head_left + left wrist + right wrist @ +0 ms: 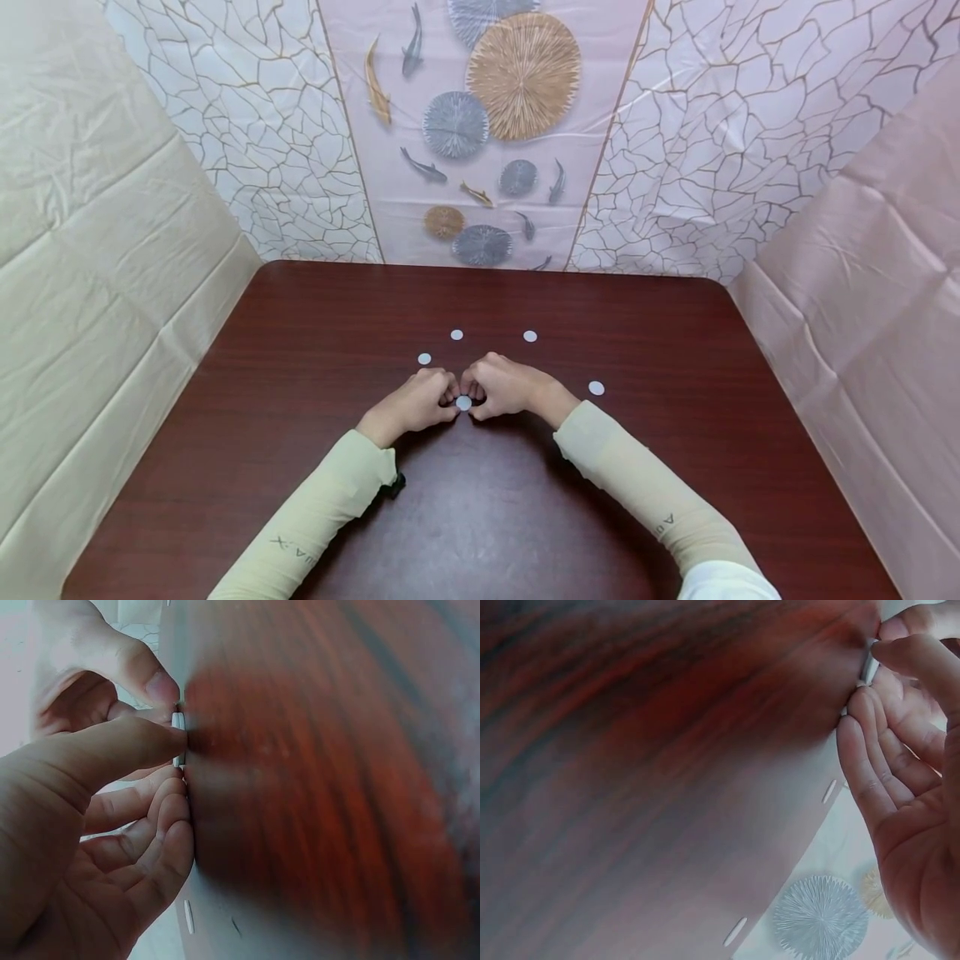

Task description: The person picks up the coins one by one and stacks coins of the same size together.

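A small, flat white disc (463, 403) lies at the middle of the table, between both hands. My left hand (416, 402) holds its left side with curled fingers and thumb. From the right, my right hand (506, 387) grips the same disc between thumb and fingers. Seen edge-on in the left wrist view, the disc (178, 741) sits low at the tabletop, with the left thumb (142, 746) across part of it. In the right wrist view the fingers (866, 750) rest along the table beside the disc (868, 667). Fingertips partly hide its rim.
More white discs lie apart on the dark red wooden table (300, 333): one just beyond the left hand (424, 359), two farther back, including the back-right disc (530, 337), and one right of the right wrist (596, 388). Patterned cloth (480, 167) hangs behind the table.
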Tool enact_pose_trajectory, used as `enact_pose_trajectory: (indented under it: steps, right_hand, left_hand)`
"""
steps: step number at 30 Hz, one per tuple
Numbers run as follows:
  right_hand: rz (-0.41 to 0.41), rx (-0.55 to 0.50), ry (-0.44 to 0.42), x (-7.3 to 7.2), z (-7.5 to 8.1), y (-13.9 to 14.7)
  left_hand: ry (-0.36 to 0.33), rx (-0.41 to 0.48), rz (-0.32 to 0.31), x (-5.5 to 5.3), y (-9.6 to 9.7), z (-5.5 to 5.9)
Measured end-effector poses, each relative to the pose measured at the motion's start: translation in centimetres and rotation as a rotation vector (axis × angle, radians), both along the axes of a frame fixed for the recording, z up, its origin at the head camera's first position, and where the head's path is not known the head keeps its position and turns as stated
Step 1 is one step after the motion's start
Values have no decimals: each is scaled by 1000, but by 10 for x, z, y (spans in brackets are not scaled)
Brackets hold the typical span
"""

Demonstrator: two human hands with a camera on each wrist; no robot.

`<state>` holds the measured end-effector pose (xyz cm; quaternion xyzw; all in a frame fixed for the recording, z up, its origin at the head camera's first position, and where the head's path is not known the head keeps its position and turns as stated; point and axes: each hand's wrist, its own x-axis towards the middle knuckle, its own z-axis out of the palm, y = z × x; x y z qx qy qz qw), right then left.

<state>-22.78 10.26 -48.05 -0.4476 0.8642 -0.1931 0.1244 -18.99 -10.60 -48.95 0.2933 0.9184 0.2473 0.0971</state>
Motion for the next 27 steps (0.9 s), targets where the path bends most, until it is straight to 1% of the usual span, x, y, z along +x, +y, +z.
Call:
enact_pose_trajectory:
  steps: [3,6,15,23,27]
  right_hand:
    - [-20,16,-14,0,3,4]
    - [-42,37,-8,0,6,9]
    - [-81,67,2,1,15,35]
    - [-124,100,32,5,28,68]
    - [-142,109,42,6,32,87]
  left_hand:
    - [-7,3,6,0,0,1]
    - [-25,0,17,0,1,1]
    - [-16,-6,17,0,-1,-1]
    - [-24,-6,19,1,0,0]
    - [-37,-9,26,1,1,0]
